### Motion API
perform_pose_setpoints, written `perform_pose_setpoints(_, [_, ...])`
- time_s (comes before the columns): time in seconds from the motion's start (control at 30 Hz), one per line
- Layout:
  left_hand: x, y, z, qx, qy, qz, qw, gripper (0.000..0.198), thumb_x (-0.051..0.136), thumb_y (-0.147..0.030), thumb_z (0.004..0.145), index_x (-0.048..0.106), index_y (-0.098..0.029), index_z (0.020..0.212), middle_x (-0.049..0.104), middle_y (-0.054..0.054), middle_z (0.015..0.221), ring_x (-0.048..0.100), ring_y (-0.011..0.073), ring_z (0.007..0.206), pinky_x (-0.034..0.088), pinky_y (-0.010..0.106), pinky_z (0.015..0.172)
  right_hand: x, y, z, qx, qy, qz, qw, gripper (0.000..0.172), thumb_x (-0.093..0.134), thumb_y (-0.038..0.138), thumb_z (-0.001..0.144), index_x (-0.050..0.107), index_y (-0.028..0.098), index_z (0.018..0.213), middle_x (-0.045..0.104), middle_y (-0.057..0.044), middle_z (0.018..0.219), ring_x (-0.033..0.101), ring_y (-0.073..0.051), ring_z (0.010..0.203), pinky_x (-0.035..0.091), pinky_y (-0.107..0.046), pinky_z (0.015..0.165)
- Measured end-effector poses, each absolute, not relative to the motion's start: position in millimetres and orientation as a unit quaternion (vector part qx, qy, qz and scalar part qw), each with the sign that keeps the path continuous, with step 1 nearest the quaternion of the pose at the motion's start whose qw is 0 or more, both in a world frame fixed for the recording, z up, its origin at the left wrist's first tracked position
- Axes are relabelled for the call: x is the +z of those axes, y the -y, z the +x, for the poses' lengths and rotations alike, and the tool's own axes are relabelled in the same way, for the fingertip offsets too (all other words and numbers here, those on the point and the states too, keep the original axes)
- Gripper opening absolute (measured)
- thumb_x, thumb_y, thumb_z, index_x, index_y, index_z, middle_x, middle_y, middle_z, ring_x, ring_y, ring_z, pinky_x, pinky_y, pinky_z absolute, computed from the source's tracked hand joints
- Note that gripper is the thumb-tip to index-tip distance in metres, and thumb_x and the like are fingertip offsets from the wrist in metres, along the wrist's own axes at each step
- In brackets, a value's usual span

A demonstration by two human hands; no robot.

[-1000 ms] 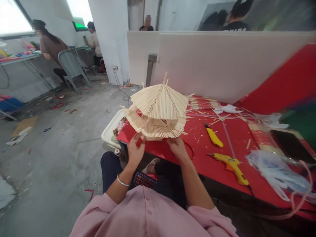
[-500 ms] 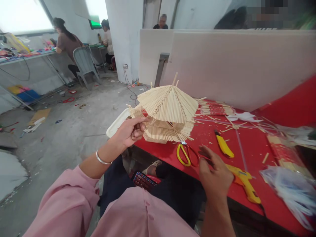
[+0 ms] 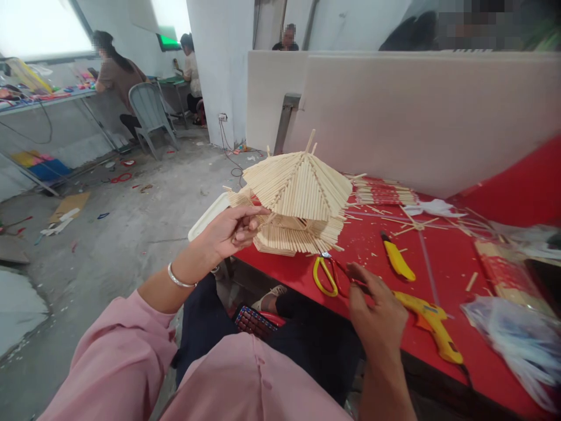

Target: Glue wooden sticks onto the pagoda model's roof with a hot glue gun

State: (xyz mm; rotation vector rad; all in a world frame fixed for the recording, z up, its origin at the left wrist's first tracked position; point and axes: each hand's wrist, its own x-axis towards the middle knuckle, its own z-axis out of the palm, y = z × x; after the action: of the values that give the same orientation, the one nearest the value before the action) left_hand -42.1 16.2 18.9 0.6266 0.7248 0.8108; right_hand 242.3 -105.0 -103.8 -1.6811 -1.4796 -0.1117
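Observation:
A two-tier pagoda-like model of thin wooden sticks [image 3: 298,202] stands at the near left corner of a red table [image 3: 442,257]. My left hand [image 3: 232,229] is closed on the left edge of its lower tier, fingers pinching the sticks. My right hand [image 3: 377,307] hovers over the table's front edge, fingers curled, touching the red handle of a pair of scissors [image 3: 328,275] with one yellow and one red loop. Whether it grips the handle is unclear.
A yellow utility knife [image 3: 398,260] and a yellow glue gun [image 3: 432,324] lie right of the scissors. Stick bundles [image 3: 381,192], scraps and plastic bags [image 3: 517,339] cover the far and right side. A white partition [image 3: 416,111] backs the table. People sit at benches far left.
My left hand went from the model's base to its left edge. My right hand left the model, uncovering the scissors, and has now dropped onto their handle.

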Motion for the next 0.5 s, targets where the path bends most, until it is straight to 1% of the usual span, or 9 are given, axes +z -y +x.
perform_pose_setpoints(0.17, [21, -15, -44, 0.375, -0.355, 0.299, 0.802, 0.015, 0.059, -0.014, 0.086, 0.073, -0.008, 0.084, 0.052, -0.005, 0.048, 0.029, 0.0008, 0.029, 0.018, 0.014, 0.03, -110, 109, 249, -0.056, 0.594, -0.674, 0.435, 0.035, 0.051, 0.025, 0.088, 0.075, 0.019, 0.113, 0.079, -0.007, 0.103, 0.076, -0.022, 0.091, 0.061, -0.036, 0.088])
perform_pose_setpoints(0.3, [26, -13, -43, 0.376, -0.368, 0.314, 0.79, 0.009, 0.064, -0.014, 0.082, 0.072, -0.009, 0.083, 0.049, -0.007, 0.048, 0.028, 0.0005, 0.031, 0.019, 0.014, 0.031, -112, 110, 245, -0.016, 0.577, -0.691, 0.435, 0.037, 0.051, 0.023, 0.087, 0.074, 0.021, 0.115, 0.079, -0.007, 0.107, 0.076, -0.022, 0.094, 0.06, -0.038, 0.092])
perform_pose_setpoints(0.43, [30, -6, -41, 0.391, -0.386, 0.332, 0.767, 0.011, 0.063, -0.014, 0.08, 0.072, -0.01, 0.086, 0.056, -0.005, 0.054, 0.032, 0.001, 0.032, 0.021, 0.014, 0.03, -112, 107, 242, 0.025, 0.573, -0.699, 0.428, 0.039, 0.048, 0.025, 0.089, 0.073, 0.021, 0.119, 0.078, -0.008, 0.111, 0.075, -0.022, 0.099, 0.059, -0.039, 0.095])
perform_pose_setpoints(0.5, [28, 4, -41, 0.405, -0.412, 0.336, 0.744, 0.014, 0.063, -0.014, 0.079, 0.074, -0.012, 0.088, 0.06, -0.004, 0.056, 0.032, 0.0013, 0.032, 0.021, 0.015, 0.029, -108, 107, 243, 0.036, 0.572, -0.726, 0.381, 0.041, 0.046, 0.028, 0.092, 0.07, 0.022, 0.125, 0.078, -0.008, 0.115, 0.074, -0.021, 0.102, 0.059, -0.038, 0.096])
